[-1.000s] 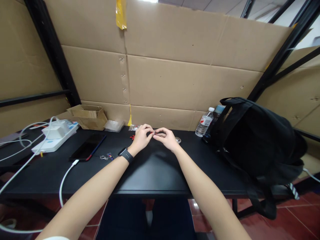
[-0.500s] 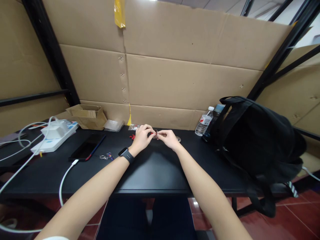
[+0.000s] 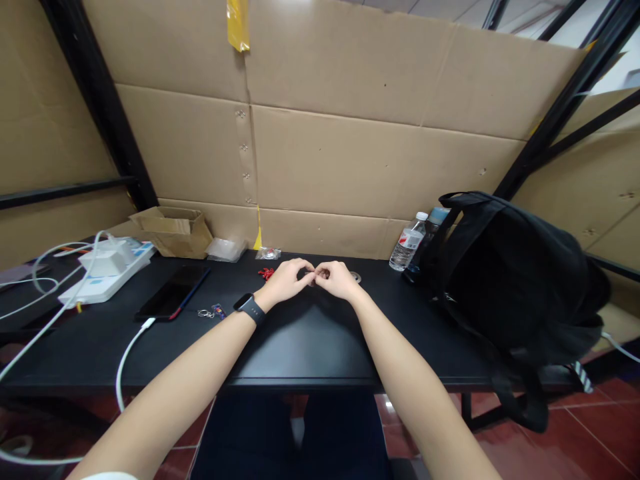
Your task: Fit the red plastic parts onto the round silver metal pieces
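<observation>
Left hand point(image 3: 286, 281) and right hand point(image 3: 337, 280) pinched together on something tiny, unreadable, left of the water bottle point(image 3: 406, 251).

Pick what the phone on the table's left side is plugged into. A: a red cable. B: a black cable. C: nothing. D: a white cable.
D: a white cable runs up over the front edge of the table and ends at the near end of the phone, left of the left hand.
</observation>
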`<move>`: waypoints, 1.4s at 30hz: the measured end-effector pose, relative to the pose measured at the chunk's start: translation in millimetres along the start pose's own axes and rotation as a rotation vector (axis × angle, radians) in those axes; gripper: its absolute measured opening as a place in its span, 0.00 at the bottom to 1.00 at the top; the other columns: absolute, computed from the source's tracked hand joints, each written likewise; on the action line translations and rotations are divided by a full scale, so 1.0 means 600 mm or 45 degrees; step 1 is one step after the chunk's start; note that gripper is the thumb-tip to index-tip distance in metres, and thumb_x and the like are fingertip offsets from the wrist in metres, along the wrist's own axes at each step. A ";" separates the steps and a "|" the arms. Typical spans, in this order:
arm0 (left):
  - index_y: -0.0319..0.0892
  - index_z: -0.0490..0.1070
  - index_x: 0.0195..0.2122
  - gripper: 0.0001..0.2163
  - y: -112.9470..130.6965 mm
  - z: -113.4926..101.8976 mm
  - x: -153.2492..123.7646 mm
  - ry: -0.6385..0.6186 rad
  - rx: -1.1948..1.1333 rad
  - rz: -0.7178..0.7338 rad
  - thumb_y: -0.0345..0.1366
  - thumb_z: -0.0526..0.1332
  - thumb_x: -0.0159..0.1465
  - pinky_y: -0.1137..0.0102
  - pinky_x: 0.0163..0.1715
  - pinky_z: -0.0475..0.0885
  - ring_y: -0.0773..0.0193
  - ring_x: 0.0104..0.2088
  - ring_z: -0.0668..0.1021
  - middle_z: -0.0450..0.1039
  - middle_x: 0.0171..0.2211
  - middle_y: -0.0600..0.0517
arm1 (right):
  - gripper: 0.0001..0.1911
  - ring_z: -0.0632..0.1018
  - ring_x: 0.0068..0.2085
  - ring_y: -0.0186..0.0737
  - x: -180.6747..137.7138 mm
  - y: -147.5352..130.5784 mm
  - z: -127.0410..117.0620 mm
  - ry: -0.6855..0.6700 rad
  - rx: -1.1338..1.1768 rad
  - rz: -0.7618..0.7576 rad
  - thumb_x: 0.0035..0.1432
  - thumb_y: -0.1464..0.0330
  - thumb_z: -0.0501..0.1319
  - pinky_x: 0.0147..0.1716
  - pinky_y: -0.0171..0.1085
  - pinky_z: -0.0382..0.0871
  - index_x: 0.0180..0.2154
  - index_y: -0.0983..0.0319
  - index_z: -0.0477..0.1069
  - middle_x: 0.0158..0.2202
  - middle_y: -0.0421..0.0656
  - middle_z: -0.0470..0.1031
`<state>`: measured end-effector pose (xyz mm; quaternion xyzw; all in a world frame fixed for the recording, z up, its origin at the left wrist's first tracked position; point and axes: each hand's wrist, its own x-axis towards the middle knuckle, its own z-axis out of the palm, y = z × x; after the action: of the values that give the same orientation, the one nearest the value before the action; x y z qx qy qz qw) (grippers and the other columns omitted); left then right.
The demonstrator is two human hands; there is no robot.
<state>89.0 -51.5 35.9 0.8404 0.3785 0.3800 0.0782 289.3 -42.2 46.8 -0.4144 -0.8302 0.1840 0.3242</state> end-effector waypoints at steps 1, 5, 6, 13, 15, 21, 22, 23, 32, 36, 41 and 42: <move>0.45 0.77 0.42 0.08 -0.002 0.002 -0.001 -0.066 0.005 -0.001 0.39 0.59 0.66 0.66 0.47 0.71 0.59 0.42 0.79 0.80 0.41 0.51 | 0.07 0.77 0.28 0.35 0.000 0.000 -0.001 -0.003 -0.006 0.000 0.52 0.73 0.61 0.31 0.31 0.68 0.30 0.62 0.78 0.26 0.41 0.79; 0.46 0.79 0.39 0.08 -0.009 0.010 -0.005 -0.197 0.014 -0.037 0.40 0.61 0.65 0.69 0.44 0.71 0.59 0.40 0.81 0.82 0.39 0.52 | 0.06 0.77 0.28 0.34 0.002 0.007 -0.002 -0.009 -0.011 0.004 0.52 0.74 0.61 0.31 0.30 0.67 0.30 0.63 0.78 0.25 0.40 0.78; 0.46 0.79 0.39 0.09 -0.010 0.012 -0.006 -0.212 0.014 -0.035 0.40 0.60 0.65 0.69 0.44 0.71 0.59 0.41 0.81 0.82 0.40 0.52 | 0.06 0.77 0.28 0.33 0.003 0.008 -0.002 -0.017 -0.015 0.002 0.52 0.74 0.61 0.31 0.30 0.67 0.30 0.63 0.78 0.25 0.40 0.78; 0.44 0.77 0.47 0.12 -0.036 -0.003 -0.002 -0.208 0.239 -0.045 0.37 0.57 0.67 0.66 0.51 0.70 0.57 0.47 0.79 0.80 0.46 0.49 | 0.07 0.76 0.29 0.33 0.002 0.017 -0.008 -0.071 -0.141 0.059 0.50 0.76 0.61 0.31 0.30 0.66 0.28 0.63 0.77 0.25 0.40 0.78; 0.43 0.76 0.49 0.13 -0.053 -0.025 0.000 -0.078 0.365 -0.125 0.37 0.57 0.66 0.64 0.54 0.68 0.55 0.50 0.77 0.78 0.49 0.47 | 0.07 0.77 0.29 0.33 0.003 0.023 -0.011 -0.078 -0.167 0.086 0.50 0.76 0.61 0.31 0.30 0.65 0.28 0.63 0.78 0.26 0.41 0.79; 0.43 0.74 0.50 0.14 -0.124 -0.127 -0.022 0.446 0.720 -0.713 0.33 0.55 0.65 0.54 0.53 0.65 0.47 0.53 0.72 0.75 0.51 0.42 | 0.06 0.78 0.30 0.35 0.002 0.036 -0.020 -0.123 -0.251 0.204 0.50 0.74 0.62 0.31 0.30 0.66 0.28 0.62 0.79 0.27 0.42 0.80; 0.44 0.75 0.50 0.14 -0.138 -0.141 -0.030 0.489 0.736 -0.820 0.34 0.56 0.64 0.53 0.52 0.65 0.45 0.54 0.72 0.75 0.52 0.42 | 0.05 0.78 0.30 0.35 0.001 0.035 -0.021 -0.140 -0.259 0.227 0.50 0.74 0.63 0.32 0.30 0.66 0.28 0.62 0.79 0.27 0.42 0.80; 0.44 0.74 0.51 0.15 -0.152 -0.152 -0.038 0.505 0.736 -0.910 0.35 0.56 0.65 0.52 0.52 0.64 0.44 0.54 0.71 0.75 0.52 0.41 | 0.05 0.78 0.31 0.36 0.000 0.034 -0.022 -0.156 -0.263 0.248 0.49 0.74 0.63 0.32 0.30 0.67 0.28 0.62 0.79 0.27 0.42 0.80; 0.49 0.76 0.53 0.18 -0.227 -0.156 -0.060 0.421 0.453 -1.272 0.37 0.57 0.62 0.48 0.55 0.62 0.41 0.56 0.70 0.75 0.55 0.45 | 0.06 0.79 0.33 0.37 -0.002 0.015 -0.027 -0.213 -0.277 0.314 0.49 0.75 0.64 0.35 0.30 0.69 0.29 0.61 0.80 0.28 0.42 0.81; 0.44 0.76 0.53 0.19 -0.208 -0.158 -0.060 0.595 0.569 -1.180 0.36 0.56 0.62 0.48 0.53 0.64 0.40 0.55 0.70 0.74 0.55 0.42 | 0.06 0.79 0.33 0.36 -0.002 0.014 -0.028 -0.226 -0.274 0.310 0.49 0.75 0.64 0.34 0.30 0.68 0.29 0.61 0.80 0.29 0.42 0.81; 0.42 0.67 0.60 0.22 -0.138 -0.148 -0.042 0.856 0.760 -0.816 0.32 0.53 0.64 0.49 0.55 0.61 0.44 0.58 0.67 0.68 0.60 0.41 | 0.07 0.79 0.32 0.35 -0.004 0.011 -0.028 -0.266 -0.247 0.250 0.49 0.75 0.62 0.31 0.29 0.66 0.28 0.61 0.79 0.28 0.41 0.81; 0.42 0.66 0.61 0.23 -0.121 -0.141 -0.035 0.850 0.765 -0.738 0.31 0.53 0.65 0.50 0.55 0.61 0.44 0.59 0.67 0.67 0.61 0.41 | 0.07 0.79 0.32 0.34 -0.004 0.010 -0.029 -0.269 -0.246 0.253 0.49 0.75 0.62 0.30 0.29 0.65 0.28 0.61 0.79 0.28 0.41 0.81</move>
<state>-20.8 -28.6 52.5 0.5200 0.6916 0.4644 -0.1888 305.6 -40.1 55.0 -0.5020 -0.8285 0.1769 0.1739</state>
